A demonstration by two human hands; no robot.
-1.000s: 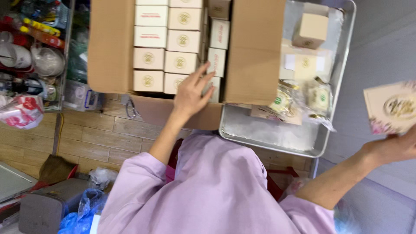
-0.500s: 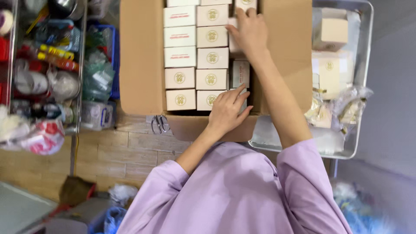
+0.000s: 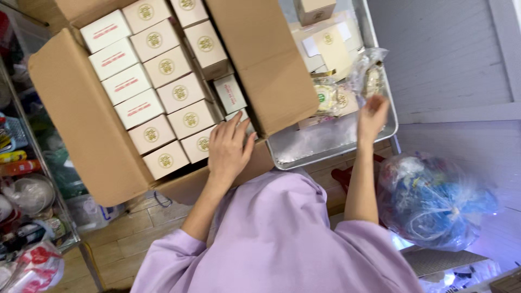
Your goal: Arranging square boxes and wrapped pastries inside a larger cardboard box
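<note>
Floor: pale wood planks (image 3: 130,239) seen near.
Left hand (image 3: 229,149): laid flat, open, on small boxes (image 3: 202,143).
Right hand (image 3: 372,115): open over metal tray (image 3: 325,146); nothing gripped.

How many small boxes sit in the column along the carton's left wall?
6 small boxes, in one line along the left wall of the carton. Four with red-striped tops are at the far end and two with gold-emblem tops at the near end. Any layers underneath are hidden.
</note>
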